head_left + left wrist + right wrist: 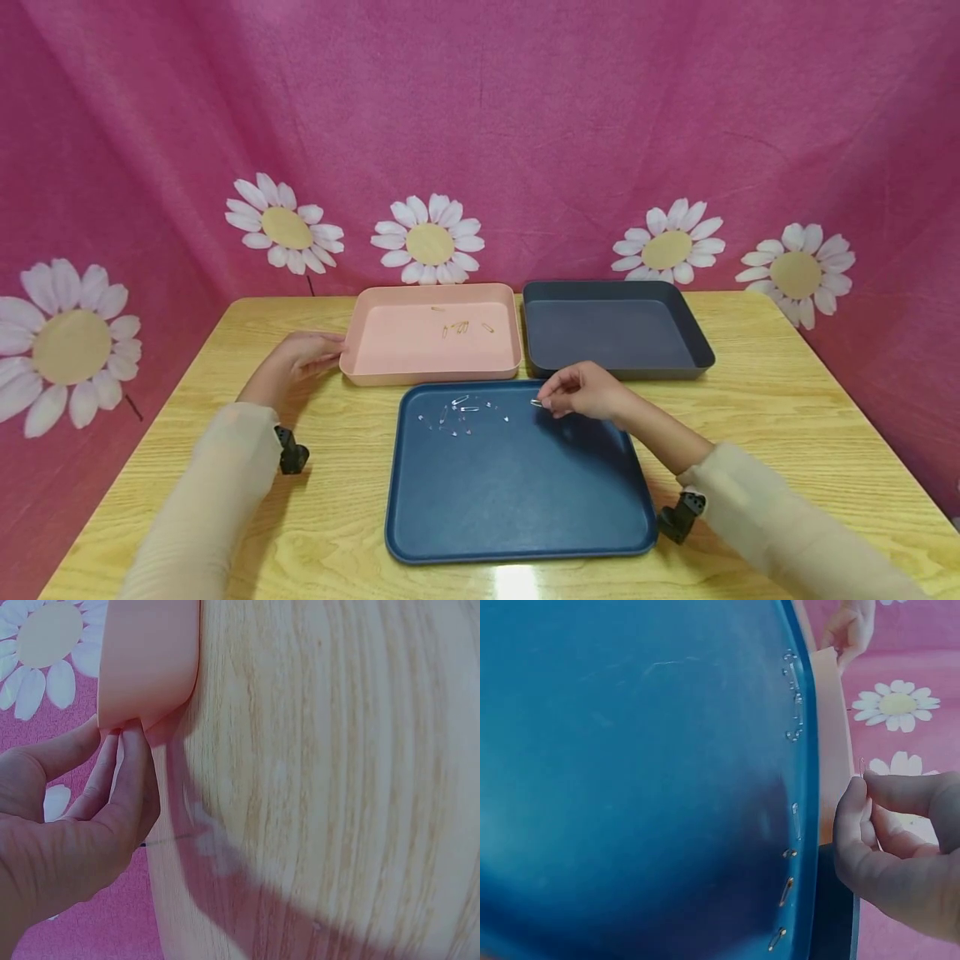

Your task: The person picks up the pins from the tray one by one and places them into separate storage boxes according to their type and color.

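My left hand [303, 352] is at the left side of the pink tray [360, 377], its thumb and fingertips holding the edge of the wall. In the left wrist view the thumb lies at the rim and the fingers [133, 761] against the outer wall. Over the far right part of the blue tray [517, 533], my right hand [588, 392] pinches a small safety pin [536, 403] between thumb and fingertips. Silver safety pins [469, 409] are scattered at that tray's far left. Gold safety pins [786, 891] on it show in the right wrist view.
Several gold safety pins [461, 327] lie inside the pink tray. A dark grey tray [693, 367] stands right of it, behind the blue one. All three trays sit on a wooden table [780, 400], with a pink daisy-patterned cloth [525, 142] hanging behind.
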The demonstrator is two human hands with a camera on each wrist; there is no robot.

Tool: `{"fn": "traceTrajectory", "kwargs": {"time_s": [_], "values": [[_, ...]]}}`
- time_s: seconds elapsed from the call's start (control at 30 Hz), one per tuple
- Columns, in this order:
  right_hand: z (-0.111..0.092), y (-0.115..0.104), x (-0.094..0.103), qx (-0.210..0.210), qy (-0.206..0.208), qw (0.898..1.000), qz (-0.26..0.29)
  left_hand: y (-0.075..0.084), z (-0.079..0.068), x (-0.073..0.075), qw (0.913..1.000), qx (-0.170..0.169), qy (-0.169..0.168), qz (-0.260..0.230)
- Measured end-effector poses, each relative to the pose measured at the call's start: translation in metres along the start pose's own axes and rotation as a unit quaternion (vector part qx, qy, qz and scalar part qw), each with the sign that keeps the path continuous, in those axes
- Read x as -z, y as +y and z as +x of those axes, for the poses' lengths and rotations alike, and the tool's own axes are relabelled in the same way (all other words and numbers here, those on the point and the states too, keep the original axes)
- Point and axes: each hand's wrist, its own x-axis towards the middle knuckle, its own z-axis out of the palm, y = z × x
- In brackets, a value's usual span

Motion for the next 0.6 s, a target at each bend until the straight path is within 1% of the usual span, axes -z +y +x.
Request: {"fn": "traceTrajectory", "kwargs": {"time_s": [0.1,0.17,0.4,0.6], "values": [[0.004,-0.006,-0.001,-0.009,0.006,1.0,0.012,0.0,0.0,0.0,0.9995,-0.005,-0.013,-0.027],[0.009,-0.009,-0.001,-0.012,0.012,1.0,0.019,0.0,0.0,0.0,0.9994,-0.006,-0.012,-0.032],[0.025,-0.021,-0.002,-0.006,0.013,1.0,0.023,-0.001,0.0,0.0,0.9999,0.0,-0.006,-0.016],[0.041,-0.036,0.003,-0.003,0.018,0.999,0.028,-0.001,0.0,0.0,0.9999,0.004,-0.003,-0.013]]}}
